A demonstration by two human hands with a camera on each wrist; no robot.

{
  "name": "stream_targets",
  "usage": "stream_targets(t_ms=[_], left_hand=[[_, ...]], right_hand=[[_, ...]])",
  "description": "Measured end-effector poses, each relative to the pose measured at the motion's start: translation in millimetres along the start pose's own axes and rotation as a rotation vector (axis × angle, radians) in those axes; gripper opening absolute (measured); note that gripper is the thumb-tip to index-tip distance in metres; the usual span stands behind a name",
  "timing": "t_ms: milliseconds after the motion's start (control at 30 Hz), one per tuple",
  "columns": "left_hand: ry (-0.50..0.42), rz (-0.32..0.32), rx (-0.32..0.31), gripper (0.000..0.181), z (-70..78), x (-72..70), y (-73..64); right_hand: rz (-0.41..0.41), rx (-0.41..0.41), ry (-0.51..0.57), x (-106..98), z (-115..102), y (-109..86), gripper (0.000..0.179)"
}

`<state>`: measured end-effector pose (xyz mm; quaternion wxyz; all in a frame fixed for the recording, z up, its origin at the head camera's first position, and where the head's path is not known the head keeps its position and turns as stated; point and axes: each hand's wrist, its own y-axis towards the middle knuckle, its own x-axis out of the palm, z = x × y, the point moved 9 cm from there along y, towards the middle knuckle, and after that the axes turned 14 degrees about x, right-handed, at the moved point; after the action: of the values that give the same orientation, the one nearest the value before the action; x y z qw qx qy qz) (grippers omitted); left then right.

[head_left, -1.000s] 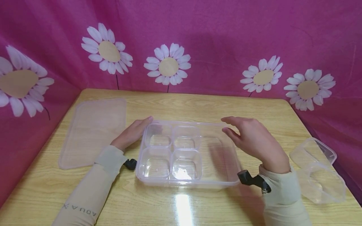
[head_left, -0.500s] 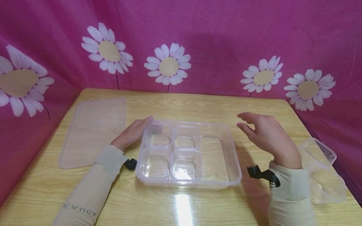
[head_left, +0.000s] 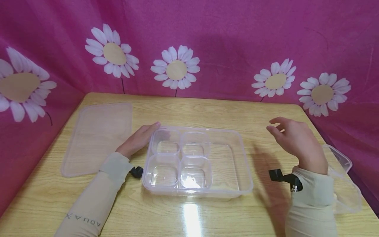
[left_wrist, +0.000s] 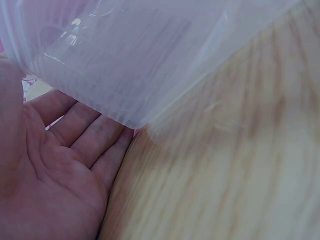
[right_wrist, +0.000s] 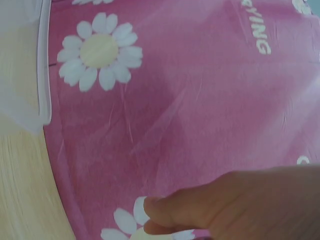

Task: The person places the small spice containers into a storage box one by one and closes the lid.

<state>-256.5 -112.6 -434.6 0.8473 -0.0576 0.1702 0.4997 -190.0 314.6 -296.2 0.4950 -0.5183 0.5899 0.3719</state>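
Observation:
A clear plastic lunch container [head_left: 227, 193] sits mid-table, with several small square cups [head_left: 193, 187] filling its left side and its right section bare. My left hand [head_left: 137, 141] holds the container at its back left corner, thumb at the rim. In the left wrist view the fingers [left_wrist: 82, 127] lie against the container's wall [left_wrist: 130, 85]. To the right, my right hand [head_left: 299, 141] hovers over the table, fingers loosely bent and holding nothing. Near its wrist are clear plastic inserts [head_left: 350, 194], partly hidden by the arm.
A translucent flat lid [head_left: 97, 138] lies at the left of the wooden table [head_left: 219, 107]. Pink cloth [head_left: 219, 42] with daisies hangs behind and at both sides. In the right wrist view, a clear plastic edge [right_wrist: 44, 65] stands at the left.
My right hand has moved away from above the container's right end, toward the inserts at the right. The left hand and the container have stayed in place.

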Motion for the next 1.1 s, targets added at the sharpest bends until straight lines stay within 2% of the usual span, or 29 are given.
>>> stream_targets(t_ms=[233, 500, 867, 1100], left_hand=[[-0.001, -0.001, 0.001, 0.071, -0.8, -0.2, -0.3], [-0.008, 0.001, 0.001, 0.070, -0.1, -0.1, -0.5], [0.011, 0.003, -0.032, 0.071, -2.8, -1.5, -1.7], [0.006, -0.005, -0.022, 0.070, 0.3, -0.5, -1.0]], right_hand=[[-0.064, 0.131, -0.019, 3.9, 23.2, 8.1, 0.056], [-0.018, 0.262, -0.005, -2.5, 53.3, 8.0, 0.062], [-0.029, 0.345, 0.016, -4.5, 90.0, 8.3, 0.071], [-0.019, 0.480, 0.026, -7.0, 117.9, 2.5, 0.074]])
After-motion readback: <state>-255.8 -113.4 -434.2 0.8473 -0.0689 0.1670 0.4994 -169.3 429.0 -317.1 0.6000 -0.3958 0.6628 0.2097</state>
